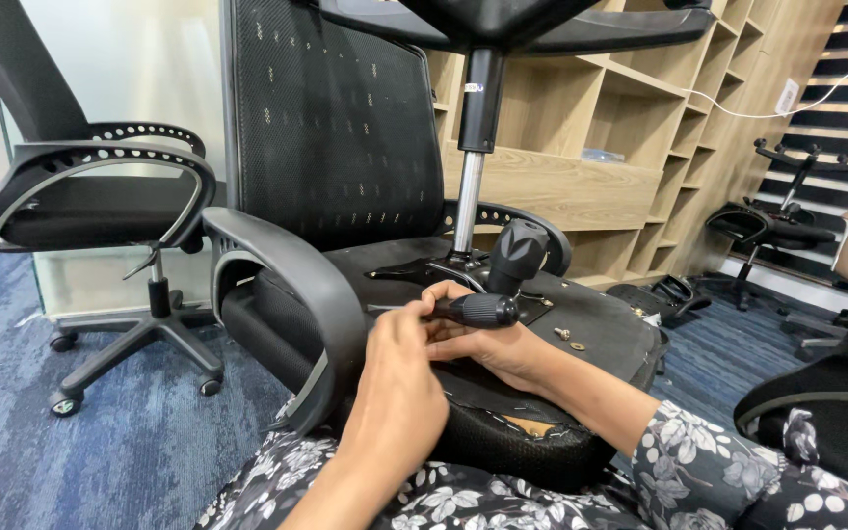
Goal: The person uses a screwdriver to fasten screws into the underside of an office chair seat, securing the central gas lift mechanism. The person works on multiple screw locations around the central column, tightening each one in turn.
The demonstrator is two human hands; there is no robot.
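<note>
Head view: upturned office chair seat [591, 324] rests on the lap, underside up for access.
Right hand [488, 348]: fingers curled shut around black screwdriver handle [478, 310], steadying it.
Left hand [399, 383]: fingertips pinch the handle's near end.
Loose screws [569, 339]: lying on the seat underside, near the tool.

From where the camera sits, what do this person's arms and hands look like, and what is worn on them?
Both hands, the left hand and the right hand, are bare: no gloves, and no rings or watch that I can make out. The forearms are uncovered too. The right arm ends in a dark sleeve printed with white and grey flowers; the same floral fabric shows below the left arm.
</note>
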